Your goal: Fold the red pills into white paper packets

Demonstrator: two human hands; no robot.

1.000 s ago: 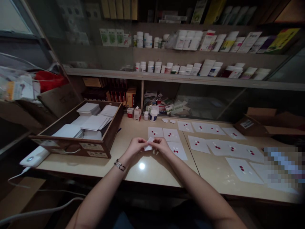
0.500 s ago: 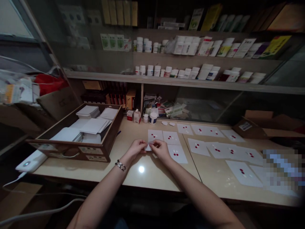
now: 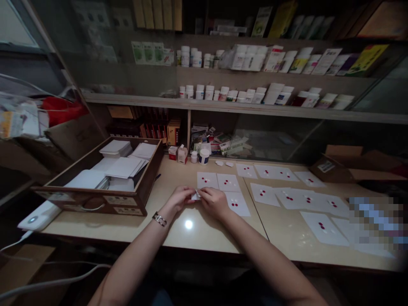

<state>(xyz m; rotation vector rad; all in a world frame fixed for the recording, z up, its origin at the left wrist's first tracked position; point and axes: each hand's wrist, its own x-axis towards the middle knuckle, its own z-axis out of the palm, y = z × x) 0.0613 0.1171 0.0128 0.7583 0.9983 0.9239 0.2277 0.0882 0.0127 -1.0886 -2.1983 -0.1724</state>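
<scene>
Between my two hands is a small piece of white paper (image 3: 195,196), partly covered by the fingers. My left hand (image 3: 181,198) pinches its left side, and my right hand (image 3: 213,200) grips it from the right with thumb and fingers together. Just behind and beside my right hand lie flat paper sheets, a back left sheet (image 3: 207,177), a back right sheet (image 3: 228,182) and a front sheet (image 3: 239,205), each bearing red and white tablets. Whether tablets are inside the held paper is hidden.
A wooden drawer (image 3: 145,196) with stacked white papers stands at left. Small boxes and a blue-labelled white jar (image 3: 204,157) line the counter's back. More sheets with tablets (image 3: 299,199) spread over the right side, near an open carton (image 3: 338,163). Medicine shelves (image 3: 223,106) rise behind.
My right hand has shifted slightly, its fingers closing further over the small paper. The paper's outline between the hands has changed. The whole view has moved a little.
</scene>
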